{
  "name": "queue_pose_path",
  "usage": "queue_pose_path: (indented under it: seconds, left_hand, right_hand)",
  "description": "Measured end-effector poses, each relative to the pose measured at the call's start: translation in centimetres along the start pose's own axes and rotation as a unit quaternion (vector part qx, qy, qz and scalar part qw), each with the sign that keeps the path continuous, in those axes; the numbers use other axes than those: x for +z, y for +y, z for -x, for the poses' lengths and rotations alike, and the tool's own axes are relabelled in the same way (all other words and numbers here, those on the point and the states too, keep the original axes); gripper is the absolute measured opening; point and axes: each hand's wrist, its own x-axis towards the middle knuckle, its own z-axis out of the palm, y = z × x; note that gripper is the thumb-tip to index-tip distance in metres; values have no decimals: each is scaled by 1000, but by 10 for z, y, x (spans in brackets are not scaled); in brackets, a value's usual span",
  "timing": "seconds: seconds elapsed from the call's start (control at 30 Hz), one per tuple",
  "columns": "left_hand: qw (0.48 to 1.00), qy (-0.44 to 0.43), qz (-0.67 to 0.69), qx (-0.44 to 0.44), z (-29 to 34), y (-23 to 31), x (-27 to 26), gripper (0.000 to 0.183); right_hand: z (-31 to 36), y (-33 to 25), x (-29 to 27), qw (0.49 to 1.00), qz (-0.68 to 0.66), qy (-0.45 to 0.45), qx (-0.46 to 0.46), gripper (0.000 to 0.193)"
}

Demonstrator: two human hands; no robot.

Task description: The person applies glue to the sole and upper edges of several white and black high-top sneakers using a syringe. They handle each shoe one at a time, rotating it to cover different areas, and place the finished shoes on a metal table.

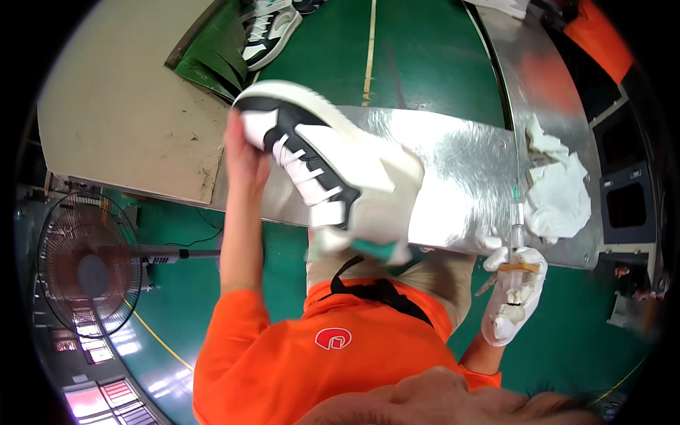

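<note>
A white, black and grey sneaker point(340, 159) is held up in front of me, tilted, with its toe at the upper left and its heel lower right. My bare left hand point(246, 145) grips it by the toe; part of the fingers is hidden behind the shoe. At the right, my white-gloved right hand point(520, 297) is closed around a clear syringe point(518, 219) with a green needle hub, its needle pointing away from me. A tan band crosses the syringe barrel. The needle is apart from the sneaker.
A metal work surface point(467, 177) lies behind the sneaker, with crumpled white cloth point(559, 195) at its right. Beyond runs a green belt point(425, 49) carrying more sneakers point(273, 32). A beige board point(134, 106) is at the left, above a standing fan point(92, 273).
</note>
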Motion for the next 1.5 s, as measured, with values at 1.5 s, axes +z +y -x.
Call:
queue_pose_path:
  seconds: [1.5]
  left_hand:
    - [961,-28,71,-265,-56,-73,57,48]
  right_hand:
    - [-53,56,-38,941,301,151,-28,70]
